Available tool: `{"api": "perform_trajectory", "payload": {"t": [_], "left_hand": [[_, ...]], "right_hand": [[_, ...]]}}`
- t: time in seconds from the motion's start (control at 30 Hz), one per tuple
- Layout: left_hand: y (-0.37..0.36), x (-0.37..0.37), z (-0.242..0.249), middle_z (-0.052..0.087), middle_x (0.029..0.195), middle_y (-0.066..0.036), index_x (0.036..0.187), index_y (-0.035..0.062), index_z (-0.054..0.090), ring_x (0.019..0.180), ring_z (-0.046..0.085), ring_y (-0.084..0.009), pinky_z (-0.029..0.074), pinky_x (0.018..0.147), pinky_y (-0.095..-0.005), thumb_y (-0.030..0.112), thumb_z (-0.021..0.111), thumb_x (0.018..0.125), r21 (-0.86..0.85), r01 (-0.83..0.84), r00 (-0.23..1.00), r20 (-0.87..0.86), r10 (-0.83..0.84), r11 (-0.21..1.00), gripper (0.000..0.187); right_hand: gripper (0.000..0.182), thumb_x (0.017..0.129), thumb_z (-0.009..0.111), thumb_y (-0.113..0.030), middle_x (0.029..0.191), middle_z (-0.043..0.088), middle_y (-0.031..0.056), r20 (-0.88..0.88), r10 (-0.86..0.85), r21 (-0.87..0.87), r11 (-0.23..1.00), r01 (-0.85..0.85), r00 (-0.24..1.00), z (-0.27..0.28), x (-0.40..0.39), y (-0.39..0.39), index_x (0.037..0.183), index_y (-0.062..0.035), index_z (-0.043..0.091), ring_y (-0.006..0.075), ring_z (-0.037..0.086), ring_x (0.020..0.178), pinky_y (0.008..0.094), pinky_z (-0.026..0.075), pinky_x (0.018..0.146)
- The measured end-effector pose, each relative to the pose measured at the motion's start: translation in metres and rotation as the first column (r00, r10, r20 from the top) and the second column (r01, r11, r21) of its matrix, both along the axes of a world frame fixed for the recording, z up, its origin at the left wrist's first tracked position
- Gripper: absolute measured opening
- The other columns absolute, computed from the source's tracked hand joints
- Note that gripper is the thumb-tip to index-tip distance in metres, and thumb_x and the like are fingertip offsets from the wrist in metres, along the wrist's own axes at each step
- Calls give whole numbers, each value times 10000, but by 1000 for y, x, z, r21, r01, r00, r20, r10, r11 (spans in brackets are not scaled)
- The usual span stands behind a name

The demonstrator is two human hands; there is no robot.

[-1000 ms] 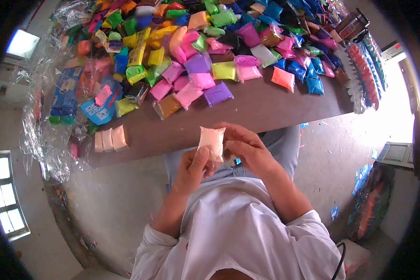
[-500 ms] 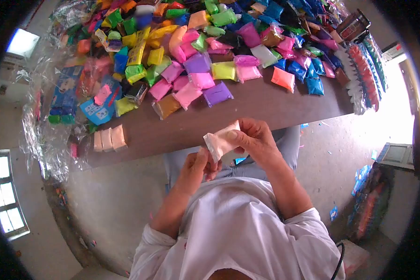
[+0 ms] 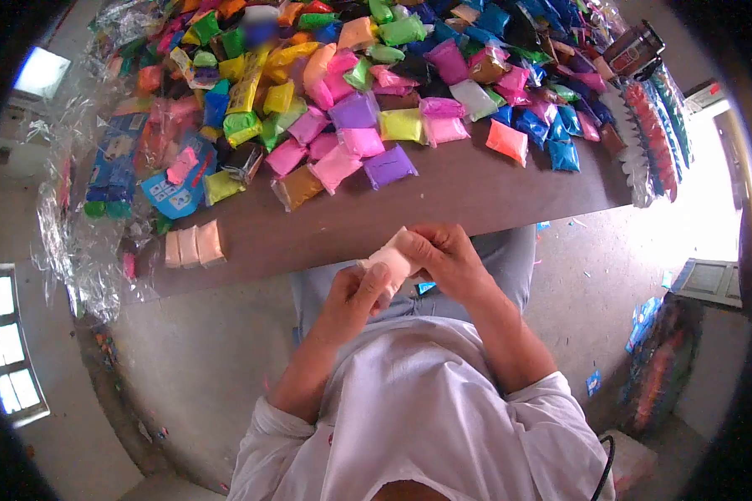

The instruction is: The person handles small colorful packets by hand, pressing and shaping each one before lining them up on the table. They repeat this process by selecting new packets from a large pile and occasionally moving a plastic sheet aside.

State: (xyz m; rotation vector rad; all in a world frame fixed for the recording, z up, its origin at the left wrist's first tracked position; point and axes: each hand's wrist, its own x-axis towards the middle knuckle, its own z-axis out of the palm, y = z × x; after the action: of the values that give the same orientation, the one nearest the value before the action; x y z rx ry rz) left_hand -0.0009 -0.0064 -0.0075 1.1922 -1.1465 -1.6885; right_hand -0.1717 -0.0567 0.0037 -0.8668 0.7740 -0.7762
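Note:
Between my two hands is a small peach-coloured packet [image 3: 390,262] in a clear wrapper, held above my lap at the table's near edge. My left hand [image 3: 355,294] pinches its lower left end, thumb on top. At the upper right end, my right hand [image 3: 444,259] grips it between thumb and fingers. Some of the fingers are hidden behind the packet. Several similar peach packets [image 3: 195,245] lie side by side at the table's near left.
A heap of colourful packets [image 3: 359,117] covers the far part of the brown table [image 3: 468,192]. Crumpled clear plastic [image 3: 58,209] hangs over the left end. Stacked strips of packets [image 3: 643,138] stand at the right end. Scraps [image 3: 593,383] lie on the floor.
My left thumb has moved up onto the packet, and its hand now grips that end. My right hand has shifted slightly left and down with the packet.

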Motion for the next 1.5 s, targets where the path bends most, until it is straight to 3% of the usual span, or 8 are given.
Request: {"api": "perform_trajectory", "payload": {"t": [0.13,0.23,0.3,0.53,0.63,0.73,0.9,1.5], "left_hand": [[0,0,-1,500,605,7,744,47,554,491,425,-64,304,414,-218,505,408,896,36,-38,998,54,36,999,504],[-4,-4,12,472,585,22,749,55,548,479,396,-54,279,400,-214,493,405,902,26,-86,996,36,85,996,485],[-4,-5,14,457,576,31,755,59,547,473,382,-50,267,394,-213,484,402,905,17,-107,994,20,106,994,473],[-7,-8,19,492,594,33,735,69,558,465,394,-17,258,389,-180,445,427,917,23,-213,976,52,211,977,438],[-5,-5,13,493,591,31,743,76,556,449,394,-20,263,383,-177,442,420,920,83,-237,971,5,237,968,429],[-5,-4,10,490,585,27,742,79,552,439,392,-24,259,371,-182,449,415,918,127,-249,966,-38,255,960,432],[-5,-6,12,483,576,22,721,79,539,430,378,-28,243,359,-190,460,410,916,161,-251,964,-46,261,955,447],[-5,-4,6,511,608,34,792,103,565,464,433,-38,277,379,-180,468,463,888,129,-247,966,-42,254,960,391]], "right_hand": [[341,911,512,-329,715,582,-3,-40,-4,78,997,7,999,-9,-3,0,885,-3,608,29,476,594,186,376,485],[342,907,512,-342,676,569,-7,139,-35,150,989,14,990,-9,0,4,934,-9,591,30,433,525,180,337,444],[300,909,518,-286,687,580,8,57,6,-47,999,-3,998,-4,3,7,993,-2,566,50,470,528,185,355,447],[308,879,570,-208,793,617,56,-54,-79,-51,996,77,995,-9,14,20,1087,17,536,71,537,596,203,413,485],[320,868,586,-199,792,619,56,147,-75,55,996,68,986,-8,11,20,1096,18,531,77,547,599,202,416,489],[216,877,558,-186,750,609,39,174,-122,130,986,100,977,-7,9,20,995,-6,573,83,534,595,215,416,489],[186,857,573,-204,688,586,15,-135,-72,67,994,82,988,-3,13,20,799,-28,595,63,511,556,201,392,452],[133,843,505,-118,655,591,40,-2,-171,30,985,171,985,-11,18,21,794,-13,570,58,450,463,204,308,391]]}}
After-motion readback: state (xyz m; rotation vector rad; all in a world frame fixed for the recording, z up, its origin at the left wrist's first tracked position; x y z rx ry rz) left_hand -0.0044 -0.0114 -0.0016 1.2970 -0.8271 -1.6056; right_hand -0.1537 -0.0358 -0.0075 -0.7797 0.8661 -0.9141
